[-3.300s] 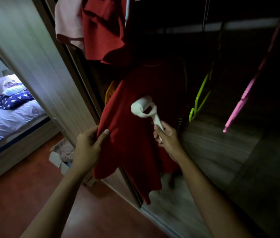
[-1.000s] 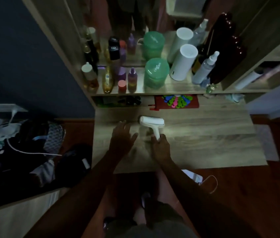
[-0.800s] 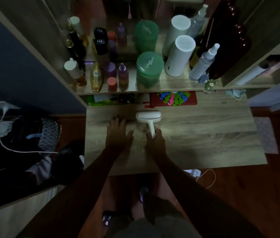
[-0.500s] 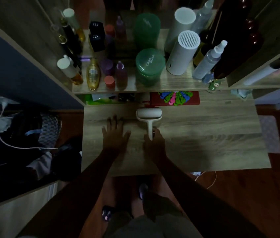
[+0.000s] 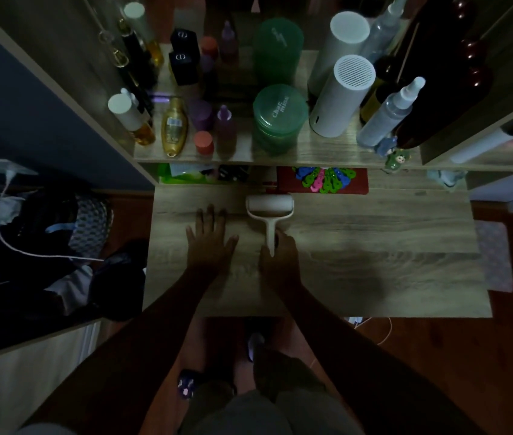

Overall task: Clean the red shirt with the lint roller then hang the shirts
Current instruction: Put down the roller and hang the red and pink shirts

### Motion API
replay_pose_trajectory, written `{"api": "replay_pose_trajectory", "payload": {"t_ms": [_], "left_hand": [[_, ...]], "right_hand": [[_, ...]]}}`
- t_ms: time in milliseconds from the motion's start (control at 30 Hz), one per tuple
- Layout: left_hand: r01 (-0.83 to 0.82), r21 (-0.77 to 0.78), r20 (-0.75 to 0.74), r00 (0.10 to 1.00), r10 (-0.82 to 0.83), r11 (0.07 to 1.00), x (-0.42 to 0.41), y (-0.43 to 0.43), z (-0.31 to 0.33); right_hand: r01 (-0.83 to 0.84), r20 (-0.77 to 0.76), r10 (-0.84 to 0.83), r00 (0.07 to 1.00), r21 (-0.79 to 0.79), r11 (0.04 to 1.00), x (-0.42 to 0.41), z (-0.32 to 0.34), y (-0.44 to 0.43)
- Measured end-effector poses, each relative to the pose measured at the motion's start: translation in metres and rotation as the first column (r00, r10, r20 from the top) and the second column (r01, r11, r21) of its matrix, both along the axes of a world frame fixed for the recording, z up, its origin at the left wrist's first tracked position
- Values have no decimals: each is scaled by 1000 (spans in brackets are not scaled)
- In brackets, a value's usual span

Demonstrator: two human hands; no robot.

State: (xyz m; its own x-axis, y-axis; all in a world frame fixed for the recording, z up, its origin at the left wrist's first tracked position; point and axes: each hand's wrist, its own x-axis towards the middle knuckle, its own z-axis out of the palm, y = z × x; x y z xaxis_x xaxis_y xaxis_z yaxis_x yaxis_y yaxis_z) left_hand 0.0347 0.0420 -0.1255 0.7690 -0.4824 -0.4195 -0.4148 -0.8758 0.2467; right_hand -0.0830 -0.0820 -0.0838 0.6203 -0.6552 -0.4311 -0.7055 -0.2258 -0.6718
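A white lint roller lies on the wooden table, its roll toward the shelf and its handle pointing at me. My right hand rests at the handle's near end, thumb and fingers on either side of it. My left hand lies flat on the table to the left of the roller, fingers spread, holding nothing. No red shirt is in view.
A shelf behind the table carries several bottles, a green jar and a white cylinder. A red tray of coloured clips sits just beyond the roller. A pile of bags and cables lies on the left.
I have gone from rolling the red shirt at the wardrobe to this table. The roller has come down flat on the wood, and my left hand has settled flat beside it.
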Motion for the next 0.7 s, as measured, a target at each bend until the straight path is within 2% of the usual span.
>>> {"api": "replay_pose_trajectory", "payload": {"t_ms": [133, 367, 500, 600, 700], "left_hand": [[-15, 0, -18, 1000, 15, 1000, -2, -2, 3], [-72, -124, 22, 997, 75, 990, -13, 18, 17], [-175, -198, 55, 980, 189, 964, -17, 57, 44], [-241, -277, 125, 951, 284, 930, -17, 110, 82], [-304, -367, 220, 890, 399, 879, -19, 188, 132]], "right_hand": [[-27, 25, 27, 999, -33, 999, -4, -1, 1], [-74, 103, 85, 991, -102, 992, -12, 18, 9], [-225, 210, 271, 939, -219, 949, -3, 40, 30], [-358, 229, 413, 881, -245, 901, 18, 76, 75], [-489, 296, 558, 775, -278, 827, 48, 115, 138]]}}
